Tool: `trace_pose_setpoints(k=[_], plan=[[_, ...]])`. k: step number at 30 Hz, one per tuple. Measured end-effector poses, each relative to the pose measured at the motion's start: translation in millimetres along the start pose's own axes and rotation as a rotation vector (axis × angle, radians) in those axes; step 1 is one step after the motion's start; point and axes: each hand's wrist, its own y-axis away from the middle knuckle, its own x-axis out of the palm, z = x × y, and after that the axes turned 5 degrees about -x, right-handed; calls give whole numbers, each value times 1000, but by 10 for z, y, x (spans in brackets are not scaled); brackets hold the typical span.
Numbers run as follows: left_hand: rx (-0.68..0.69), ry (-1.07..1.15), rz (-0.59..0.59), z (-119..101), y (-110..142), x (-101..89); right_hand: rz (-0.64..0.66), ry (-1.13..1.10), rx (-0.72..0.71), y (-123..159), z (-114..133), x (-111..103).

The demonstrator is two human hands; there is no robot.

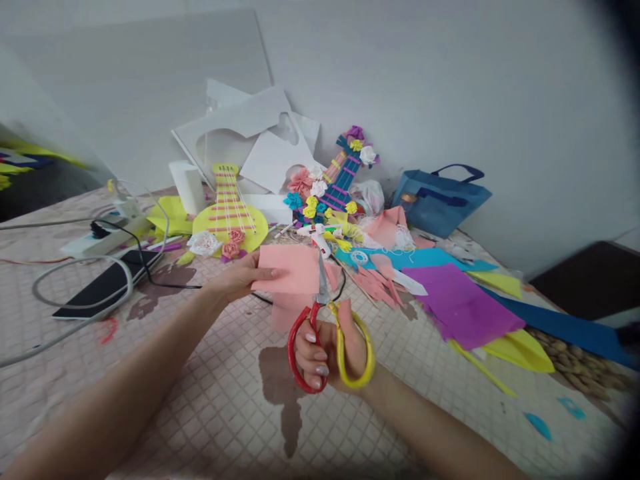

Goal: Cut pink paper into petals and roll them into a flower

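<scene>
My left hand (240,275) pinches the left edge of a folded piece of pink paper (293,268), thumb on top. Below that piece hangs or lies more pink paper (287,312); I cannot tell whether the two are joined. Through the handles of a pair of scissors (323,293), one red and one yellow, go the fingers and thumb of my right hand (333,353). The scissor blades point away from me and meet the right edge of the paper. Several cut pink strips (375,285) lie on the table beyond the scissors.
A yellow paper guitar (230,217) and a blue flowered one (340,183) stand behind. There is a glue gun (317,235), purple paper (465,303) at right, and a blue bag (440,200). Cables cross a dark tablet-like slab (107,287) beside a power strip (103,240).
</scene>
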Motion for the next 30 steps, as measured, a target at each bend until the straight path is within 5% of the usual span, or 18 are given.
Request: trace_pose_setpoints(k=[30], plan=[[-13, -104, 83, -31, 34, 24, -31, 51, -19, -4, -5, -40]])
